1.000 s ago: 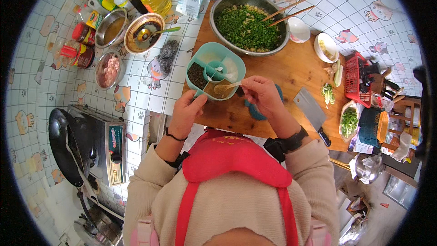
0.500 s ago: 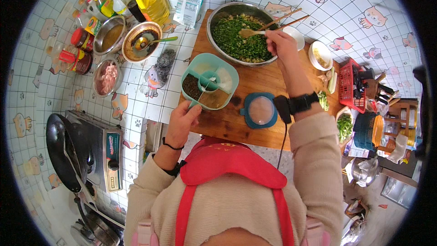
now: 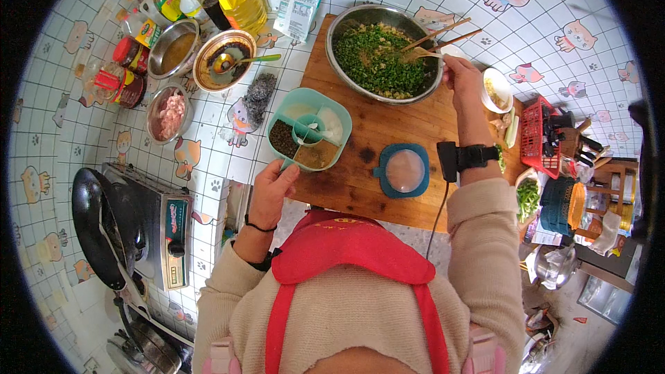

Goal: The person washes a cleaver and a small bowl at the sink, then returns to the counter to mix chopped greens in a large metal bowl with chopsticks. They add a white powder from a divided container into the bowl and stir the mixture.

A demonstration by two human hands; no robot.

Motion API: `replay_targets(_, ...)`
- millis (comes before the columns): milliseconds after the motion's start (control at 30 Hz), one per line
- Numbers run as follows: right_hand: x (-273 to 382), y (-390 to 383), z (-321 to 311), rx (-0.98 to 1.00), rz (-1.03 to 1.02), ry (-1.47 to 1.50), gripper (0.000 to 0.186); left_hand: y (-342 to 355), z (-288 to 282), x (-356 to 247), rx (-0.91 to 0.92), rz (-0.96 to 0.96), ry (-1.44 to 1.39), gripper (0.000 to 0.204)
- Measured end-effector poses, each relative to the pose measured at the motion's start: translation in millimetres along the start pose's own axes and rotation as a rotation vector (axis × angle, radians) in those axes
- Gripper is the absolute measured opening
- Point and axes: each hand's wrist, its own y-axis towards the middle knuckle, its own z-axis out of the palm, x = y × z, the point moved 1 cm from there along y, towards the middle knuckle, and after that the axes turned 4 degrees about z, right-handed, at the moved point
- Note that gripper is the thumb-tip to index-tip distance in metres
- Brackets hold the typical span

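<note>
My left hand (image 3: 275,183) pinches the handle of a teal seasoning box (image 3: 348,123), which stands uncovered at the board's left edge. Its compartments hold dark grains, brownish powder and white contents. My right hand (image 3: 463,75) is closed on the handle of a small spoon (image 3: 418,54) at the right side of a steel bowl (image 3: 379,99). Chopped greens (image 3: 370,73) fill the bowl, with a brownish dusting on top. A pair of chopsticks (image 3: 450,30) leans over the bowl's right rim. The blue lid (image 3: 405,170) with a clear centre lies between my arms.
Everything here stands on or around a wooden board (image 3: 360,190). Left are a bowl of dark sauce (image 3: 246,48), a bowl of raw meat (image 3: 170,116), bottles and a gas stove (image 3: 166,235). Right are a white bowl (image 3: 500,83) and a red basket (image 3: 537,135).
My right hand has drawn the spoon rightward, from over the middle of the greens to the bowl's right side. A brownish dusting now shows on the greens. My left hand keeps its grip.
</note>
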Motion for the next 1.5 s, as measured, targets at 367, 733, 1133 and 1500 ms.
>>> replay_targets(367, 3, 30, 39, 0.019, -0.25, -0.258, 0.021, -1, -2, -5, -0.009, -0.027, 0.064, 0.018)
replay_targets(733, -5, 13, 46, -0.122, -0.894, -0.787, 0.016, -2, -10, -2, 0.016, -0.055, 0.079, 0.02)
replay_targets(1133, 6, -112, 21, 0.372, -0.274, -0.24, 0.009, 5, 10, 14, 0.054, -0.078, -0.092, 0.019)
replay_targets(1500, -13, -153, 24, 0.524, -0.067, -0.084, 0.007, 3, 21, 19, 0.081, -0.037, -0.053, 0.012)
